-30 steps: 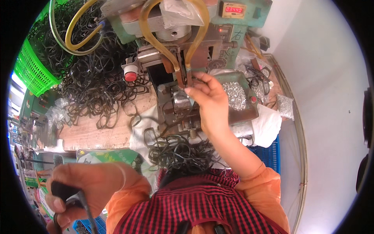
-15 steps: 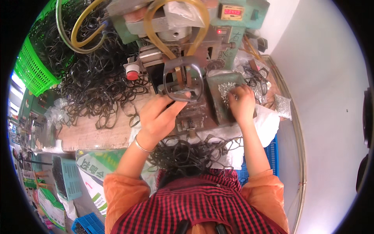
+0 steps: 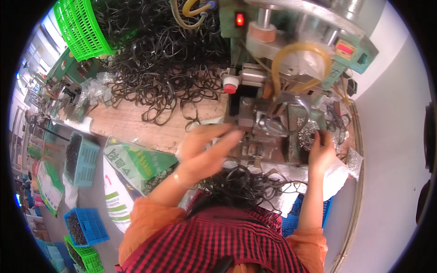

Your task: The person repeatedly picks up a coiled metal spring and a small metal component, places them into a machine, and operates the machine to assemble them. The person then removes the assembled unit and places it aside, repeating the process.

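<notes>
My left hand (image 3: 205, 148), blurred by motion, is left of the press with its fingers stretched out and nothing visible in them. A black ring-shaped frame (image 3: 293, 96) stands at the press (image 3: 261, 120), untouched by either hand. On the right, my right hand (image 3: 322, 152) reaches over the edge of a greenish metal tray (image 3: 298, 157). Its fingers are bent together at the small silvery metal parts (image 3: 306, 132) there; whatever is between the fingertips is hidden. Several more black frames (image 3: 241, 182) lie in a heap before my apron.
A large pile of black frames (image 3: 159, 68) covers the bench's back left, beside a green basket (image 3: 86, 32). A red-topped button (image 3: 230, 86) sits left of the press. Hoses (image 3: 277, 63) loop above it. Blue baskets (image 3: 93, 225) stand on the floor; a wall (image 3: 391, 136) rises right.
My left hand has let go of the black frame at the press and drawn away to the left. My right hand stays at the metal parts. The view has turned leftward.
</notes>
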{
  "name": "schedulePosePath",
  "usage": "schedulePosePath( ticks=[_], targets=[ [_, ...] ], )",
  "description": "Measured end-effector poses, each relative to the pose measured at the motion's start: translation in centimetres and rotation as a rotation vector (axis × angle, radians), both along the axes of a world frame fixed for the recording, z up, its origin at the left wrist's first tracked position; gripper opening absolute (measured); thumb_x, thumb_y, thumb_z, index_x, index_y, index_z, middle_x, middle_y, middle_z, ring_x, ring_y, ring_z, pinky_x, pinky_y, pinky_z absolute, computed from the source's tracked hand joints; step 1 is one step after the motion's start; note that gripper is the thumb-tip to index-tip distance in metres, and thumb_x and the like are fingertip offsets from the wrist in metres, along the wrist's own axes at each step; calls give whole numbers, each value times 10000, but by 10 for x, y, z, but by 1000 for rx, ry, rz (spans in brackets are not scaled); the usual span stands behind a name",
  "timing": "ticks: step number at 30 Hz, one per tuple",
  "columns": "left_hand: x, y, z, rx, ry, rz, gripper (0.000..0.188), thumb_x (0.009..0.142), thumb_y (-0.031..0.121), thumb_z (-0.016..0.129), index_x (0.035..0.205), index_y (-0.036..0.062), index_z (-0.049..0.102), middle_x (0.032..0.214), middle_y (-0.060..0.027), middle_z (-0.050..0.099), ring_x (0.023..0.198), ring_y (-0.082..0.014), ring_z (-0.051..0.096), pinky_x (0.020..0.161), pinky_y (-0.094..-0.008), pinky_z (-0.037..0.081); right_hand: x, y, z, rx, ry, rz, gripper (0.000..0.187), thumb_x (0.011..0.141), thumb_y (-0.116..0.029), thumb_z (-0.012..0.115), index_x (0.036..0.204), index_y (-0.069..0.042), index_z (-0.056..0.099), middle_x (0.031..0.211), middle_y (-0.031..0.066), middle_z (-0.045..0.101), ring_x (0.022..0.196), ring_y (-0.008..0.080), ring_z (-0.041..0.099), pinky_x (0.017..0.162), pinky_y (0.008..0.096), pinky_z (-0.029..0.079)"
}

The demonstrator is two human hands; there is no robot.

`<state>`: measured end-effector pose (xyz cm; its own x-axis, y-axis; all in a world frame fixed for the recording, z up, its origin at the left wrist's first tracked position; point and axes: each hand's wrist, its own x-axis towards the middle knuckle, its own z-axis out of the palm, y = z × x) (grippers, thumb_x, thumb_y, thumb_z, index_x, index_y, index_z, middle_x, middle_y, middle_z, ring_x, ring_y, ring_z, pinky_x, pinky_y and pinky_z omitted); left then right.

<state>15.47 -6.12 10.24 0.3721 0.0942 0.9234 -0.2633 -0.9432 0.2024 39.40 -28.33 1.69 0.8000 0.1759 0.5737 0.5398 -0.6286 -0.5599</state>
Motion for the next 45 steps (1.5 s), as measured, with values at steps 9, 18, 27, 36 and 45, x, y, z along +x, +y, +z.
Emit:
schedulePosePath(
  ticks=[9, 18, 27, 36, 45],
  targets=[
    [-45, 113, -5, -113, 483, 457, 158, 851, -7, 634, 985, 32, 708, 963, -96, 651, 838, -242, 636, 717, -322, 514, -1, 20, 20, 209, 269, 151, 142, 876, -93, 688, 994, -14, 700, 891, 141, 732, 815, 224, 706, 761, 321, 527],
    [-34, 160, -127, -647, 716, 377, 100, 861, 53, 659, 948, 23, 697, 933, -86, 677, 798, -215, 634, 699, -327, 496, -21, -47, -9, 86, -13, 6, 155, 883, -32, 650, 1021, -17, 718, 977, 141, 720, 907, 280, 680, 826, 364, 523],
    [-31, 129, -117, -594, 705, 329, 212, 774, -49, 677, 978, -2, 645, 877, -107, 682, 805, -192, 638, 734, -290, 500, -61, 16, 72, 383, 209, 417, 162, 845, 7, 687, 1001, -12, 723, 970, 115, 721, 891, 218, 676, 826, 303, 509],
    [-42, 10, -36, -782, 197, -63, 177, 849, 22, 656, 1001, -58, 697, 780, -40, 628, 661, -138, 564, 619, -242, 459, -72, 91, 60, 924, 653, 631, 380, 853, 20, 705, 1215, 23, 589, 973, 60, 685, 943, 107, 625, 846, 239, 485],
    [7, 18, 52, -100, -302, 155, 133, 851, -8, 632, 977, -51, 628, 837, -118, 647, 754, -197, 612, 699, -306, 499, -76, 100, 87, 995, 963, 792, 418, 850, 54, 669, 1255, 21, 566, 1022, 79, 673, 954, 117, 609, 858, 242, 475]
  ],
)
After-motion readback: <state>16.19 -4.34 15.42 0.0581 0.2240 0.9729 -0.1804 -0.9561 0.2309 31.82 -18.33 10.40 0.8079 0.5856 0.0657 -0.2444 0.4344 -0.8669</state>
